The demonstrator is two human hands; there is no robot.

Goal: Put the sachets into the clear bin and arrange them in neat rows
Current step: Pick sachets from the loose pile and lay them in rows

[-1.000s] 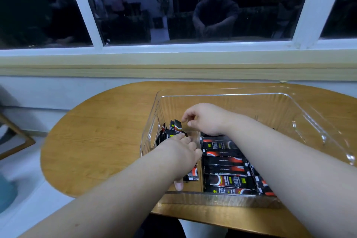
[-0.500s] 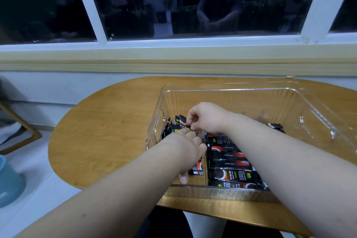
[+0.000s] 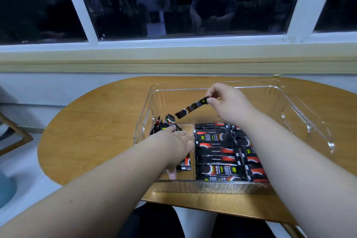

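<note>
done: neat rows near-right in clear bin
left: left hand grips loose bundle; right hand pinches one sachet

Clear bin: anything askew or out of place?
Yes. The loose bunch of black sachets at the clear plastic bin's left side, under the left hand, fans out with ends sticking up, unlike the flat rows of black-and-red sachets beside it. The right hand pinches one sachet, tilted, above.
</note>
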